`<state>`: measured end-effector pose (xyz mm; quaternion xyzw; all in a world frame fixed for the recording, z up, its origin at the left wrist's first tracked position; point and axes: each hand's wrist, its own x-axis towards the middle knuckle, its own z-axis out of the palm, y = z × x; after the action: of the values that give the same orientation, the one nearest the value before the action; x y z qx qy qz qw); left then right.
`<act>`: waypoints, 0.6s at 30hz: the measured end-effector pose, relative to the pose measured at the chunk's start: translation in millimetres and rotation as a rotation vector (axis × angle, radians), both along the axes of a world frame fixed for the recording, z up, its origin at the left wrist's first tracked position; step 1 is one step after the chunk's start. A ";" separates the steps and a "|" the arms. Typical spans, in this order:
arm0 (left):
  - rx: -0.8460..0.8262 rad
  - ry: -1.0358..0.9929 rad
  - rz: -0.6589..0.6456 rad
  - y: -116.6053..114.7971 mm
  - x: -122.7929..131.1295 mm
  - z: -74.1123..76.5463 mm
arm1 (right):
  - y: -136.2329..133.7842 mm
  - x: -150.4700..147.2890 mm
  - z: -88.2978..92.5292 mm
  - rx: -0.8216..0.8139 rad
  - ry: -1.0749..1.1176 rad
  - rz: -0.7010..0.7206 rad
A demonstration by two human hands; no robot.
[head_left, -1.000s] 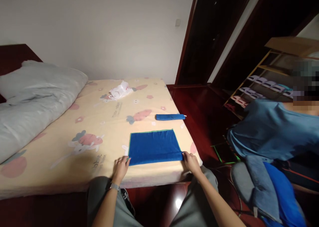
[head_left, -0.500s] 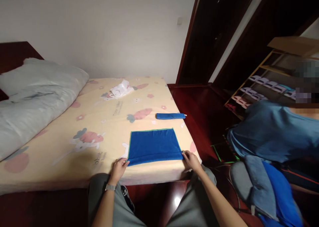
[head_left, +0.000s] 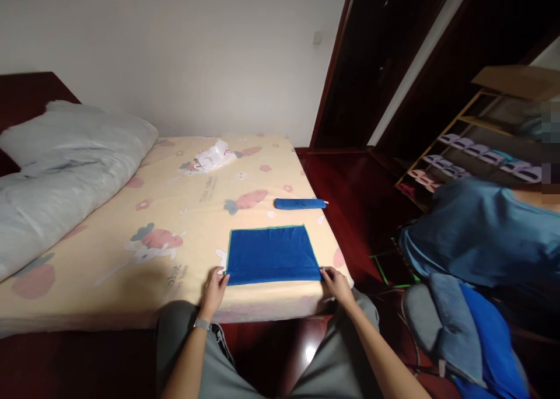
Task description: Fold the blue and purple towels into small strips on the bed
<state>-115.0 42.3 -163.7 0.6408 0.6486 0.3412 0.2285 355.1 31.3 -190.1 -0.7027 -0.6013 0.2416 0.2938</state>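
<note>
A blue towel [head_left: 271,250] with green edging lies on the bed, its near edge turned over in a narrow fold. My left hand [head_left: 215,287] pinches the near left corner between thumb and fingers. At the near right corner, my right hand [head_left: 333,280] grips the folded edge the same way. Beyond the towel lies a second blue cloth [head_left: 300,204], folded or rolled into a narrow strip, with a small white tag at its right end.
The bed sheet [head_left: 166,189] has a carrot and rabbit print. A white plastic bag [head_left: 214,156] and a grey quilt [head_left: 87,148] lie on it. At the right are a person in a blue shirt [head_left: 476,230], a shoe rack [head_left: 459,119] and a pile of blue and grey cloths [head_left: 464,329].
My left hand has moved slightly up and to the right with the towel's near left corner. The near fold lies flatter and straighter. My right hand has hardly moved.
</note>
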 end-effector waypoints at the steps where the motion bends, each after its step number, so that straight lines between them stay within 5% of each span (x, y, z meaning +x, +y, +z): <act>1: -0.004 0.039 -0.005 -1.1 -0.3 -0.2 | -0.5 -0.1 1.0 0.002 0.006 0.000; 10: 0.072 0.578 -0.128 -6.2 3.1 15.4 | 8.7 6.6 13.9 -0.027 -0.177 0.179; 18: 0.178 0.619 -0.032 -8.7 11.0 27.5 | -8.7 -13.9 22.7 0.132 -0.296 -0.081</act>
<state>-104.0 33.6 -136.2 0.7418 0.6448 0.1818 -0.0311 341.2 22.6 -167.4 -0.7336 -0.6236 0.0833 0.2569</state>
